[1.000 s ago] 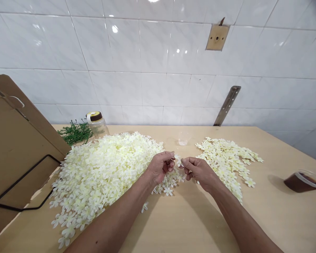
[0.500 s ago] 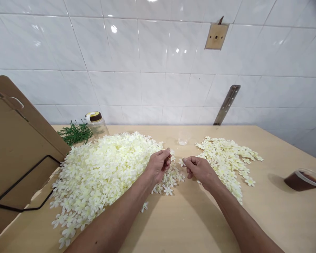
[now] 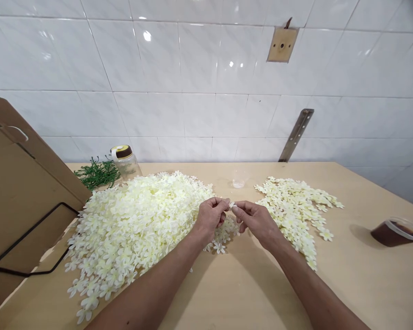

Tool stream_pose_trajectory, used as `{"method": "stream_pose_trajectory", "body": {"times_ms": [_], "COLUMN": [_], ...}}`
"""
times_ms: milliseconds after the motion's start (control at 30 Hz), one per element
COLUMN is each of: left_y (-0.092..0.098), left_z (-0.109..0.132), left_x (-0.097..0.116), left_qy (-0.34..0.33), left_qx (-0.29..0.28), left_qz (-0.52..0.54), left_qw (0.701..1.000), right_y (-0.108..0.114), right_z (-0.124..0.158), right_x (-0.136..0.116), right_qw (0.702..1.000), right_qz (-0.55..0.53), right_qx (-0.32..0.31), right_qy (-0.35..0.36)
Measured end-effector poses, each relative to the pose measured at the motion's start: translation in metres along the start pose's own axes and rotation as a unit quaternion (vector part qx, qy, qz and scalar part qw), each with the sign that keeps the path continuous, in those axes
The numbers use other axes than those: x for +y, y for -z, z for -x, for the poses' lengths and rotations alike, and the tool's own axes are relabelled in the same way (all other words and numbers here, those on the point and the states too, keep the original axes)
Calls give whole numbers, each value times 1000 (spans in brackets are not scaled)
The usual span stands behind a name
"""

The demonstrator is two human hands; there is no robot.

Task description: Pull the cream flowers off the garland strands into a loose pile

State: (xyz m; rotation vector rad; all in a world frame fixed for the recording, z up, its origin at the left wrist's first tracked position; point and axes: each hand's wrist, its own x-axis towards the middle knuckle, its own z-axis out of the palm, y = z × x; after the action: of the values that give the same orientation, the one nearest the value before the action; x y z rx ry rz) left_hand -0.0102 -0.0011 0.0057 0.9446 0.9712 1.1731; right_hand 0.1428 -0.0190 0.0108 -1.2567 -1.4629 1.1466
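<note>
A small white artificial flower [image 3: 231, 206] is between my fingertips, above the table. My right hand [image 3: 256, 221] is closed in a pinch on this flower. Thumb and fingers pressed together, my left hand [image 3: 212, 214] meets it from the other side; whatever lies in that pinch is too small to make out. A big heap of loose cream-white artificial flowers [image 3: 144, 220] spreads beside and behind my left forearm. To the right of my right hand lies a smaller, flatter pile of similar flowers [image 3: 292, 201].
Behind my hands stands a small clear cup [image 3: 238, 183]. A tub of dark liquid [image 3: 395, 233] is at the right. At the left are a cardboard box [image 3: 30, 197], a black wire frame [image 3: 20, 273], green plastic sprigs [image 3: 98, 173] and a lidded clear jar [image 3: 129, 167].
My hands have come together, and the flower in my right hand has moved left and slightly up to my left fingertips. Both piles look the same.
</note>
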Motion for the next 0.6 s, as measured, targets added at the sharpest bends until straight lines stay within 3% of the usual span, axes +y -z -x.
{"method": "stream_pose_trajectory", "body": {"times_ms": [167,400,600], "left_y": [-5,-2,-1], "left_z": [4,1,3], "left_x": [0,2,1], "left_qy": [-22,-15,3], "left_qx": [-3,21,-38], "left_qz": [-14,1,-41], "left_qw": [1000,1000,998], "right_y": [1,1,1], "right_z": [-1,-4,-2], "right_x": [1,6,4], "right_qw": [999,996,996], "right_qz": [2,-75,-86], "right_qx": [36,43,0], "right_qy": [1,-8,0]}}
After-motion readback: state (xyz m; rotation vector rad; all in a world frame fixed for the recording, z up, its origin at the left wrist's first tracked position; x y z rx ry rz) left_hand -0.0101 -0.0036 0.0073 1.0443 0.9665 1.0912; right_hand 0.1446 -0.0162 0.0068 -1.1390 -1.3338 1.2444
